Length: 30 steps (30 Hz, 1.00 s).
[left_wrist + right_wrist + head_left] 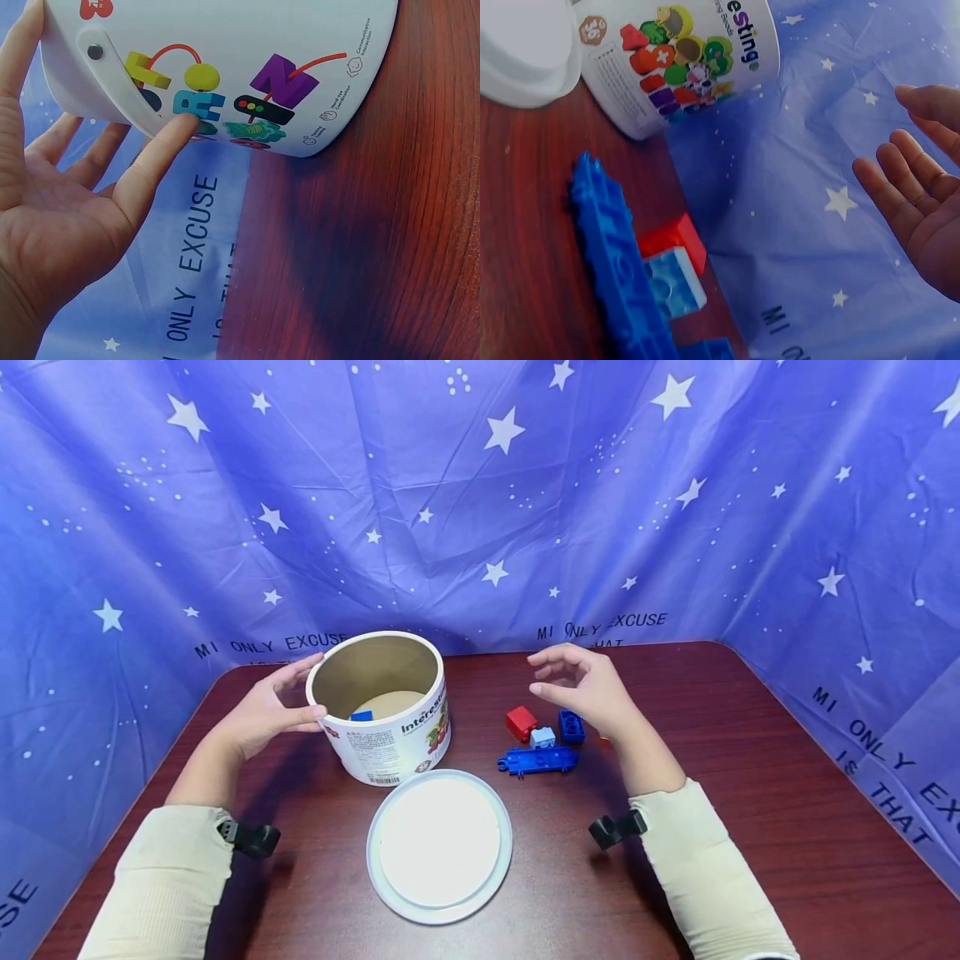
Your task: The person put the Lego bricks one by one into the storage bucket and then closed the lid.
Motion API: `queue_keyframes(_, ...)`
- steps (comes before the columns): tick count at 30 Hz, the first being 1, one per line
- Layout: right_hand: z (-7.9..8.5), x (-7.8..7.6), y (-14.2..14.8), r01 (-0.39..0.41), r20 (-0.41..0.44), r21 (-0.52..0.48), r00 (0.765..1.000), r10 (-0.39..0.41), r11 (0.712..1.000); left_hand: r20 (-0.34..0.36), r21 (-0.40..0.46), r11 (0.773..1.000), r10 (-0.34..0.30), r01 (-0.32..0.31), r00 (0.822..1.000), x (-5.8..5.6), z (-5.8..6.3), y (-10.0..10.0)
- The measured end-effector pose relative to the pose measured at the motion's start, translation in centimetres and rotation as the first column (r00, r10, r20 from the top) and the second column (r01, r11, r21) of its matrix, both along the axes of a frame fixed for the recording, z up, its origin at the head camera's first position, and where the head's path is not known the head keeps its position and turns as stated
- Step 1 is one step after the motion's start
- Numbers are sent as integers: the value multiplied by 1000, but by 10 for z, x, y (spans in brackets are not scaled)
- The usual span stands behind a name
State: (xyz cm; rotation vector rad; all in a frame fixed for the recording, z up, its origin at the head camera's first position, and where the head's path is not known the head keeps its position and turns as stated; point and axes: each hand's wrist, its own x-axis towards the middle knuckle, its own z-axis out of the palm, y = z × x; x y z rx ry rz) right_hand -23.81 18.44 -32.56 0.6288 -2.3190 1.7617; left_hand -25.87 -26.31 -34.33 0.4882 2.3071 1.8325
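Toy bucket (390,747), white with printed pictures and lettering, stands upright on the bench (757,752), its mouth facing up, nearer the left hand (255,718) than the right hand (592,689). On my head feed the bench's far edge runs behind it, with the starry blue cloth (495,510) hanging just beyond, so I read little room at the back. The left edge lies just past the left sleeve (165,877); on the other side, a broad stretch of bench top reaches from the right sleeve (712,877) to the edge.

From my end the left hand looks spread open, its digits against the bucket's left rim and side; the left wrist view shows the white carry handle (116,86) beside a fingertip. The right hand hangs in the air with fingers loosely bent, holding nothing, well apart from the bucket.

Between the bucket and the right forearm I see a red block (521,723), a light blue block (542,738), a dark blue block (572,727) and a blue toy chassis (538,762), grouped closely. One blue piece (362,716) lies inside the bucket. The white lid (440,843) sits flat in front, just beside the bucket's base; I cannot tell whether they touch.
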Motion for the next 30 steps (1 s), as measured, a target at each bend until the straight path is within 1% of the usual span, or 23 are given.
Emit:
queue_keyframes(5,-6,4,16,28,-7,21,1000,-28,999,5,11,1000,-4,4,1000,1,0,1)
queue_keyframes(11,-9,9,35,83,30,63,996,-85,995,5,3,1000,-2,2,1000,0,-1,0)
queue_keyframes(17,-16,9,53,132,29,92,990,-135,987,7,-4,1000,-3,3,1000,-3,-2,-2)
queue_keyframes(23,-27,10,72,147,81,106,984,-156,983,10,-3,1000,-4,4,1000,-4,-2,-2)
queue_keyframes(30,-40,13,90,167,114,205,975,-193,964,9,-1,1000,-8,8,1000,-4,-2,-1)
